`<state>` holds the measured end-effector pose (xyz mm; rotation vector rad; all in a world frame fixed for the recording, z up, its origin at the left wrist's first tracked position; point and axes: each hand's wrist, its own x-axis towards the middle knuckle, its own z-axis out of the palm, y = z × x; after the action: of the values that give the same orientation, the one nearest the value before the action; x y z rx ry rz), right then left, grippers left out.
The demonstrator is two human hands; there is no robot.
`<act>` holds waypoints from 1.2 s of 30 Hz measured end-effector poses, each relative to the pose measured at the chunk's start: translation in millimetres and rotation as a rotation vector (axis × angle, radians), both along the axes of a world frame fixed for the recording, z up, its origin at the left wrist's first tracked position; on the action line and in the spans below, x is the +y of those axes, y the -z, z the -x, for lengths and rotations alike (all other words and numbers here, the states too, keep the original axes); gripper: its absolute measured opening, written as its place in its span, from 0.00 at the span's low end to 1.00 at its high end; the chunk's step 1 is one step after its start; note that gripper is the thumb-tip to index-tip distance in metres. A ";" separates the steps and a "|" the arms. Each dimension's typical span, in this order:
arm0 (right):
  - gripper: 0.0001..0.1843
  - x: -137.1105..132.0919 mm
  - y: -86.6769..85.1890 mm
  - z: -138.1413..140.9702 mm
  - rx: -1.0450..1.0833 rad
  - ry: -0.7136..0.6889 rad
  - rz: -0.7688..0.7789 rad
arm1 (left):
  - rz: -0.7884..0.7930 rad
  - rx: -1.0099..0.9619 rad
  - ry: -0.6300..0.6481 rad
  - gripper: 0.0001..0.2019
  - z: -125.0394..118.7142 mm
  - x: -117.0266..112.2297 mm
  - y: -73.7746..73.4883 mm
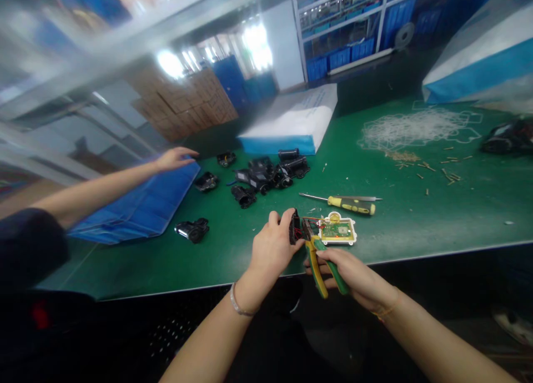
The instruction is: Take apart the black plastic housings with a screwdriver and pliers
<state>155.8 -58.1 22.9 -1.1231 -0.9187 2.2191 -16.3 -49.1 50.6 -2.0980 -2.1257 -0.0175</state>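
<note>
My left hand [271, 247] is closed around a black plastic housing [295, 227] with red wires at its open end. In my right hand [352, 275] are pliers [322, 261] with yellow and green handles, their jaws at the wires beside the housing. Thin wires run from there to a green circuit board [338, 229] in a white frame, lying on the table just right of the jaws. Whether the jaws touch a wire is too small to tell. Behind the board lies a yellow and black screwdriver [352, 205], with a second thin metal tool against it.
Several black plastic parts [262, 175] lie in a heap on the green table [233, 261]. A co-worker's hand [177, 158] reaches over a blue bin [145, 205] at left. White bands [416, 129], scattered screws [452, 176] and a white-and-blue bag [291, 119] lie farther back.
</note>
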 end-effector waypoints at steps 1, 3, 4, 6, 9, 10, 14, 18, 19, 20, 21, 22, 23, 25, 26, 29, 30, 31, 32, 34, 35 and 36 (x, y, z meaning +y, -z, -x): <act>0.17 0.4 0.0 1.0 -0.003 0.002 -0.008 | 0.003 0.001 -0.001 0.35 -0.1 -0.1 -0.2; 0.16 0.9 -0.4 2.7 -0.009 0.006 -0.025 | 0.011 0.003 -0.002 0.35 -0.1 -0.2 -0.5; 0.16 1.1 -0.8 3.4 -0.017 0.007 -0.032 | 0.015 0.004 -0.002 0.35 -0.1 -0.3 -0.6; 0.15 1.8 -1.7 4.7 -0.033 0.006 -0.046 | 0.023 0.004 -0.002 0.35 -0.2 -0.4 -1.1; 0.14 3.5 -3.0 6.2 -0.048 0.006 -0.063 | 0.031 0.000 -0.005 0.35 -0.8 -0.3 -2.2; 0.14 4.3 -3.5 6.6 -0.050 0.006 -0.068 | 0.037 -0.001 -0.009 0.35 -1.0 -0.2 -2.6; 0.14 7.4 -4.3 7.9 -0.062 0.012 -0.062 | 0.056 -0.009 -0.018 0.35 -1.3 0.2 -3.7; 0.14 8.9 -1.2 9.4 -0.039 0.050 -0.023 | 0.039 -0.011 -0.003 0.36 -0.4 0.3 -3.3; 0.14 9.0 -0.2 9.7 -0.036 0.061 -0.018 | 0.036 -0.010 -0.001 0.36 -0.2 0.1 -3.1; 0.14 9.0 0.7 9.9 -0.036 0.069 -0.012 | 0.031 -0.010 0.001 0.36 -0.1 -0.1 -2.8; 0.13 8.9 1.3 9.9 -0.042 0.076 -0.006 | 0.027 -0.010 0.001 0.36 0.0 -0.3 -2.6; 0.13 8.8 1.6 9.9 -0.050 0.080 0.001 | 0.021 -0.010 0.000 0.36 0.0 -0.5 -2.3; 0.13 8.6 1.7 9.7 -0.058 0.084 0.008 | 0.017 -0.010 -0.002 0.37 -0.1 -0.6 -2.1; 0.13 8.3 1.5 9.0 -0.073 0.090 0.023 | 0.015 -0.009 -0.011 0.37 -0.4 -0.9 -1.9; 0.13 8.2 1.4 8.7 -0.076 0.093 0.026 | 0.018 -0.009 -0.015 0.37 -0.6 -0.9 -1.9; 0.12 7.8 1.5 8.1 -0.069 0.101 0.024 | 0.034 -0.014 -0.021 0.37 -1.2 -0.7 -2.6; 0.11 7.7 1.7 8.2 -0.068 0.104 0.023 | 0.038 -0.016 -0.021 0.37 -1.4 -0.6 -2.9; 0.11 7.6 1.9 8.4 -0.068 0.107 0.023 | 0.039 -0.019 -0.020 0.37 -1.6 -0.6 -3.3; 0.10 7.5 2.0 8.6 -0.070 0.109 0.025 | 0.040 -0.021 -0.018 0.37 -1.7 -0.5 -3.8; 0.09 7.2 2.3 9.1 -0.073 0.118 0.030 | 0.040 -0.025 -0.013 0.37 -1.8 -0.3 -4.5; 0.09 7.1 2.4 9.2 -0.074 0.122 0.033 | 0.042 -0.026 -0.012 0.37 -1.8 -0.2 -4.7; 0.09 7.0 2.6 9.3 -0.076 0.127 0.035 | 0.045 -0.027 -0.014 0.37 -1.8 -0.1 -4.9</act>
<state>146.6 -51.1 20.4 -1.2542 -0.8175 2.1105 -14.5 -49.2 55.5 -2.1197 -2.1757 0.0031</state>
